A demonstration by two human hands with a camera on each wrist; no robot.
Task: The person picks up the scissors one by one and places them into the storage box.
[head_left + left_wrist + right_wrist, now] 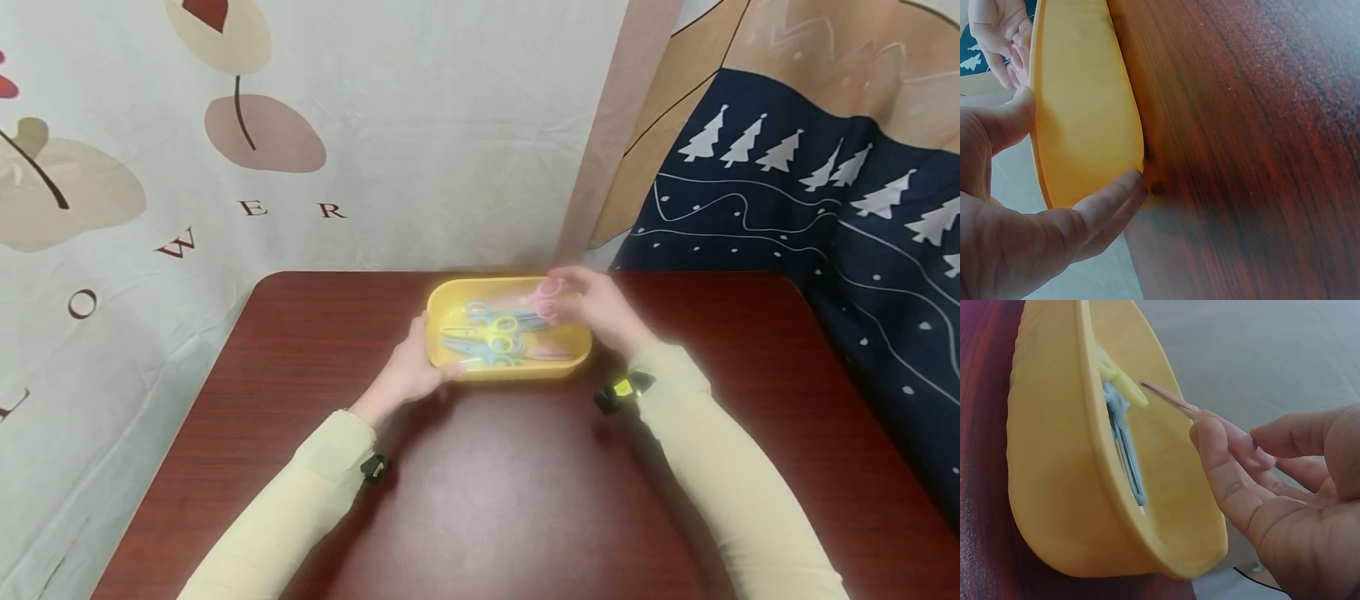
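A yellow plastic tray stands near the far edge of the table with several small scissors in it. My left hand grips its left end; in the left wrist view the thumb is at the rim and the fingers lie along the outer wall. Over the tray's right end, my right hand pinches pink scissors by the handles, blades pointing into the tray. Below them lie yellow scissors and blue scissors. Some pieces look blurred in the head view.
The dark red wooden table extends in front of the tray and to both sides. Directly behind it hangs a pale printed cloth. A dark blue cloth with white trees hangs at the right.
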